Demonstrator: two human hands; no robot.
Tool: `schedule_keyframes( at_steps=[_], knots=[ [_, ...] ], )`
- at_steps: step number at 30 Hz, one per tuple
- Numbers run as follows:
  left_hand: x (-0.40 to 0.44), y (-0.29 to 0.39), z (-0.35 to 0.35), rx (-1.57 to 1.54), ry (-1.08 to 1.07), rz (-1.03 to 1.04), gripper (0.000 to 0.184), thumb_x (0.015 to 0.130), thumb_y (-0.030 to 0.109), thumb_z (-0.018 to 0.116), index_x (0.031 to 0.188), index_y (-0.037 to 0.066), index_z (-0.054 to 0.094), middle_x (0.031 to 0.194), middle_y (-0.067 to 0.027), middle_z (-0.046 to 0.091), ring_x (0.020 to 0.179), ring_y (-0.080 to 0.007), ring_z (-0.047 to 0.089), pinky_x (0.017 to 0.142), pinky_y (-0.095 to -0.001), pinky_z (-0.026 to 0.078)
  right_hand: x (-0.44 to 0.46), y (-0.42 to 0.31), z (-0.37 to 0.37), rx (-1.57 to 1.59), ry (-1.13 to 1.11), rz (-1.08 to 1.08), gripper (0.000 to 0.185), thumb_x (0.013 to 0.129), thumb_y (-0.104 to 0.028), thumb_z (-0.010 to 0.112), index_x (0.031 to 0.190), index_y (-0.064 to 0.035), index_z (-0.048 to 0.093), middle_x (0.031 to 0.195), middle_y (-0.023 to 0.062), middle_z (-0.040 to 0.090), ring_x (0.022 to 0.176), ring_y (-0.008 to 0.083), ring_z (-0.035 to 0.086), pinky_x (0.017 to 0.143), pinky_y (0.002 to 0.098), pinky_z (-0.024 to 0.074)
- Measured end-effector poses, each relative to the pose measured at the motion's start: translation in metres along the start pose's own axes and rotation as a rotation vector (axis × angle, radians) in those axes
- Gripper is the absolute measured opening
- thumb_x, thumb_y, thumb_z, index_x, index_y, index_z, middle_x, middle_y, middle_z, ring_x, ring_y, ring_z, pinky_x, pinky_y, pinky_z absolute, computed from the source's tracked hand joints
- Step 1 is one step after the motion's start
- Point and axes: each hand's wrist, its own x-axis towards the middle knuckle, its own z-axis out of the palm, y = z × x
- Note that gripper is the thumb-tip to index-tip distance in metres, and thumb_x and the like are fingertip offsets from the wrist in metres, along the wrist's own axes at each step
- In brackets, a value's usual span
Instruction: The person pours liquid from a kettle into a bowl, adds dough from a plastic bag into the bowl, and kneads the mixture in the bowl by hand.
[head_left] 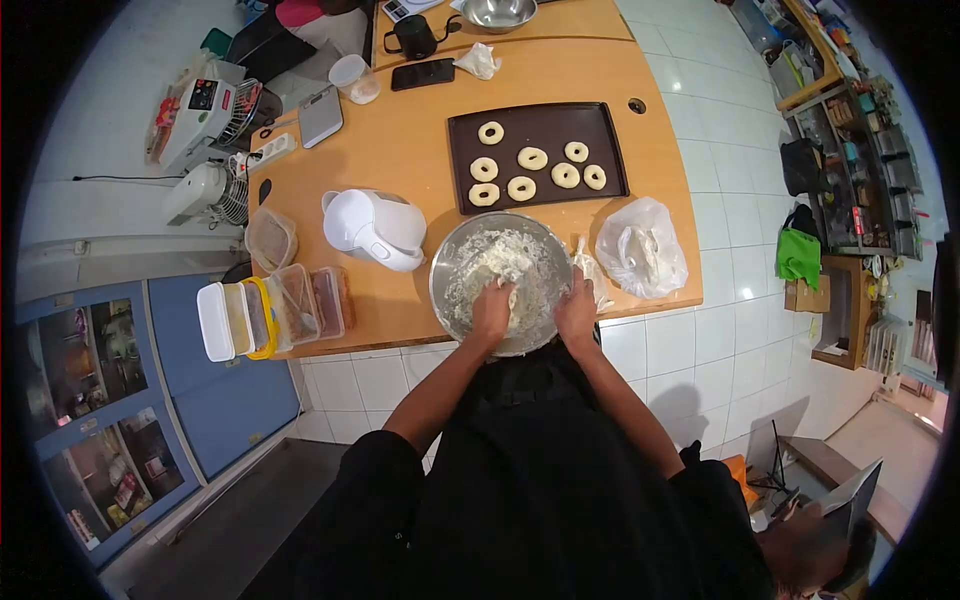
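While one metal mixing bowl (449, 318) rests on the wooden table (400, 140) near the edge closest to the person, a single batch of shaggy, floury dough (505, 255) lies inside it, directly under the left hand (491, 316). Eight pale dough rings (532, 158) sit on one dark baking tray (550, 118), just beyond both hands.

The left hand reaches down into the bowl with its fingers sunk in the dough; they are partly hidden, so I cannot tell how far they close. The right hand (575, 316) grasps the bowl's rim on its own side, fingers bent against the metal.

Just beside the right hand lies one crumpled plastic wrapper (592, 272), and farther to its right one white plastic bag (645, 240). To the left of the left hand stands one white electric kettle (370, 225), with several plastic containers (298, 300) past it. Well beyond the hands, behind the tray, are one black smartphone (423, 74), one small knotted bag (479, 61) and one black mug (415, 38). The left hand and wrist block part of the dough from view.
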Motion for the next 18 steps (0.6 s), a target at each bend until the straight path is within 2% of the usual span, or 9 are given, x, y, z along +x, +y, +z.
schedule_keyframes(
  at_steps=[2, 3, 6, 7, 10, 13, 16, 18],
  knots=[
    [0.009, -0.005, -0.007, 0.095, 0.013, -0.025, 0.034, 0.082, 0.002, 0.048, 0.111, 0.008, 0.065, 0.113, -0.0195, 0.060, 0.095, -0.0389, 0.061, 0.081, -0.0467, 0.051, -0.002, -0.001, -0.001, -0.011, -0.020, 0.027, 0.058, 0.080, 0.002, 0.053, 0.135, -0.0069, 0.039, 0.109, 0.0272, 0.050, 0.094, 0.0481, 0.057, 0.080, 0.0529, 0.0477],
    [0.016, -0.009, -0.014, 0.077, -0.034, -0.080, 0.036, 0.081, 0.001, 0.050, 0.114, 0.007, 0.064, 0.114, -0.0227, 0.059, 0.096, -0.0386, 0.061, 0.081, -0.0463, 0.051, -0.001, -0.004, -0.003, -0.016, -0.026, 0.039, 0.058, 0.080, 0.001, 0.054, 0.135, -0.0069, 0.039, 0.109, 0.0273, 0.050, 0.093, 0.0481, 0.058, 0.080, 0.0529, 0.0478],
    [0.020, -0.003, -0.029, 0.080, 0.050, -0.298, 0.042, 0.078, -0.001, 0.055, 0.119, 0.008, 0.060, 0.120, -0.0268, 0.054, 0.098, -0.0396, 0.061, 0.083, -0.0461, 0.051, -0.002, -0.008, -0.009, 0.028, -0.054, 0.052, 0.058, 0.079, 0.000, 0.054, 0.135, -0.0019, 0.038, 0.110, 0.0298, 0.050, 0.096, 0.0478, 0.055, 0.082, 0.0524, 0.0462],
    [0.014, 0.000, -0.038, 0.042, 0.195, -0.203, 0.052, 0.074, -0.003, 0.060, 0.125, 0.009, 0.056, 0.124, -0.0282, 0.051, 0.100, -0.0410, 0.060, 0.085, -0.0461, 0.050, -0.002, -0.008, -0.008, 0.033, -0.056, 0.049, 0.058, 0.079, 0.000, 0.054, 0.135, -0.0016, 0.038, 0.111, 0.0300, 0.049, 0.096, 0.0480, 0.055, 0.082, 0.0523, 0.0463],
    [0.027, -0.014, -0.026, 0.078, 0.149, -0.175, 0.058, 0.071, -0.004, 0.064, 0.127, 0.009, 0.054, 0.130, -0.0275, 0.047, 0.107, -0.0423, 0.057, 0.088, -0.0454, 0.049, -0.003, -0.004, -0.003, 0.035, -0.050, 0.026, 0.059, 0.079, 0.000, 0.055, 0.135, -0.0004, 0.038, 0.111, 0.0307, 0.049, 0.097, 0.0484, 0.055, 0.082, 0.0519, 0.0465],
    [0.036, 0.005, -0.016, -0.072, 0.062, -0.204, 0.058, 0.070, -0.004, 0.064, 0.127, 0.008, 0.055, 0.131, -0.0277, 0.047, 0.114, -0.0423, 0.052, 0.092, -0.0448, 0.048, -0.002, -0.002, 0.000, 0.025, -0.027, -0.006, 0.059, 0.078, 0.001, 0.055, 0.135, 0.0005, 0.038, 0.111, 0.0310, 0.049, 0.097, 0.0487, 0.054, 0.083, 0.0516, 0.0466],
    [0.040, 0.015, 0.005, -0.075, 0.037, 0.021, 0.061, 0.069, -0.004, 0.065, 0.128, 0.006, 0.053, 0.133, -0.0278, 0.045, 0.120, -0.0420, 0.048, 0.095, -0.0437, 0.046, -0.003, -0.006, -0.002, 0.043, -0.024, 0.002, 0.060, 0.078, 0.001, 0.055, 0.135, 0.0006, 0.038, 0.111, 0.0309, 0.049, 0.097, 0.0484, 0.054, 0.083, 0.0516, 0.0465],
    [0.033, 0.024, 0.006, -0.036, -0.059, 0.046, 0.061, 0.071, -0.001, 0.063, 0.131, 0.005, 0.050, 0.134, -0.0285, 0.044, 0.122, -0.0418, 0.046, 0.098, -0.0440, 0.045, -0.002, -0.010, -0.007, 0.044, -0.037, 0.033, 0.060, 0.077, 0.001, 0.054, 0.135, 0.0002, 0.038, 0.111, 0.0306, 0.048, 0.097, 0.0482, 0.055, 0.083, 0.0515, 0.0466]
  ],
)
